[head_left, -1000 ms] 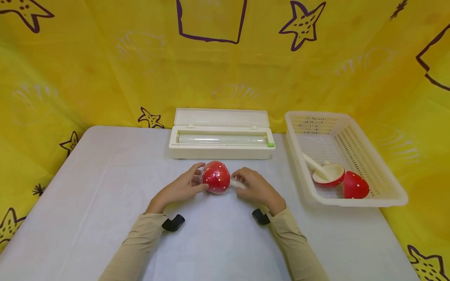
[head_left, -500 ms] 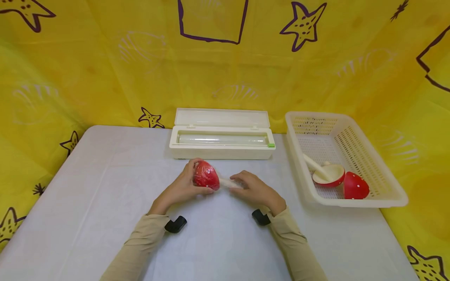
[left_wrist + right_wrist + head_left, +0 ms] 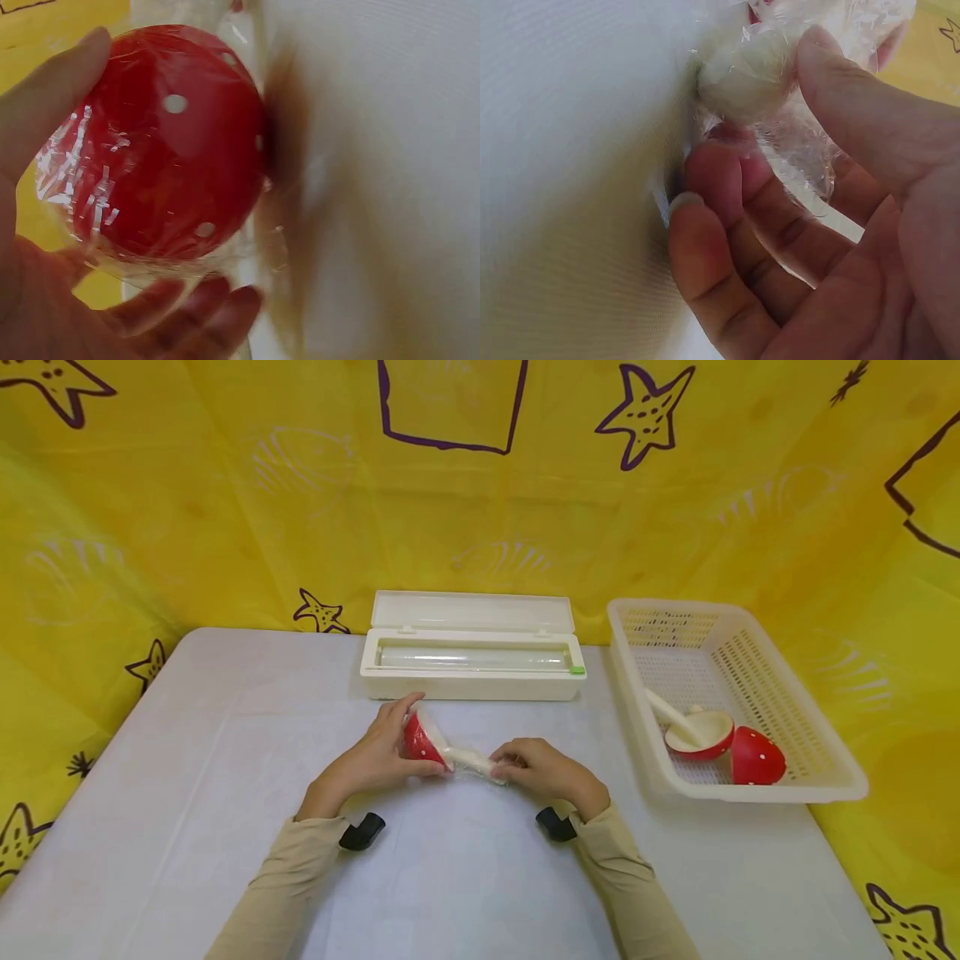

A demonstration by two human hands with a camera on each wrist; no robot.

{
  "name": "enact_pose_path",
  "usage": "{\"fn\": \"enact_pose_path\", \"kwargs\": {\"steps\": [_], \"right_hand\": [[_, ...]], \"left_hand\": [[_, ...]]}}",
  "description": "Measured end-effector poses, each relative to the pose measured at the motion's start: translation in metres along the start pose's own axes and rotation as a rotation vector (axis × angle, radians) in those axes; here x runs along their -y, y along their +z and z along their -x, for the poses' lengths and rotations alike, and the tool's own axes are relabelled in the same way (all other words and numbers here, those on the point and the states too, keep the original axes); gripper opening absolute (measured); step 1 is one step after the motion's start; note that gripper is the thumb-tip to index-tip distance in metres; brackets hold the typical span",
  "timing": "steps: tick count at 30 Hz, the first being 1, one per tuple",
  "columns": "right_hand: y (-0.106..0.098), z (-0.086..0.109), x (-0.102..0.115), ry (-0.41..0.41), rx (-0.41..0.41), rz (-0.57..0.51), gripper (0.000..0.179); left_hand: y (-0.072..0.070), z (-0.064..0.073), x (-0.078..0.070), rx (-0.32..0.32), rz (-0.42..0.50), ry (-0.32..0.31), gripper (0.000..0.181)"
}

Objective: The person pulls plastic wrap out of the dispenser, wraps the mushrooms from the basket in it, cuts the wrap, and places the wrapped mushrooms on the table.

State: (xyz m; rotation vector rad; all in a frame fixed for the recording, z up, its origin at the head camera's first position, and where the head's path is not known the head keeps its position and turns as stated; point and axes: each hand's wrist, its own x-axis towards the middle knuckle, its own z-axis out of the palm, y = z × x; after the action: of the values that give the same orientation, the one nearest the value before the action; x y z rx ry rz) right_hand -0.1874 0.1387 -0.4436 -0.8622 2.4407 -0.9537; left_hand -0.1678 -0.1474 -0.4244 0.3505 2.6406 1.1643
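Observation:
A red ladle [image 3: 422, 742] with white dots and a pale handle lies on its side between the hands, wrapped in clear cling film [image 3: 97, 184]. My left hand [image 3: 366, 762] holds its bowl, thumb on one side and fingers on the other. In the left wrist view the bowl's round outside faces the camera, film creased over it. My right hand [image 3: 547, 771] pinches the handle's end; in the right wrist view the thumb presses on the film-covered handle end [image 3: 750, 79] with curled fingers below. Loose film bunches up beside that thumb.
Behind the hands stands a white cling film dispenser [image 3: 472, 685] with its lid raised and a roll inside. On the right, a white plastic basket [image 3: 787, 792] holds another red ladle [image 3: 701, 739] and a red dotted piece [image 3: 757, 756]. A yellow patterned curtain hangs behind.
The ladle has turned so its bowl's outside now faces left and the handle extends to the right. My left hand has moved left with the bowl; my right hand has stayed near the handle.

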Motion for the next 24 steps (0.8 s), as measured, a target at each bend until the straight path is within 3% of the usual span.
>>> {"fn": "enact_pose_path", "kwargs": {"steps": [6, 14, 24], "right_hand": [[0.001, -0.001, 0.002, -0.027, -0.013, -0.027, 0.027], [-0.006, 0.002, 0.007, 0.012, -0.008, -0.031, 0.032], [-0.021, 0.014, 0.007, 0.062, -0.068, -0.055, 0.037]], "left_hand": [[-0.003, 0.003, -0.002, 0.077, -0.004, -0.023, 0.119], [-0.006, 0.004, -0.002, 0.053, 0.038, 0.042, 0.102], [-0.020, 0.008, 0.007, 0.026, 0.040, 0.020, 0.100]]}}
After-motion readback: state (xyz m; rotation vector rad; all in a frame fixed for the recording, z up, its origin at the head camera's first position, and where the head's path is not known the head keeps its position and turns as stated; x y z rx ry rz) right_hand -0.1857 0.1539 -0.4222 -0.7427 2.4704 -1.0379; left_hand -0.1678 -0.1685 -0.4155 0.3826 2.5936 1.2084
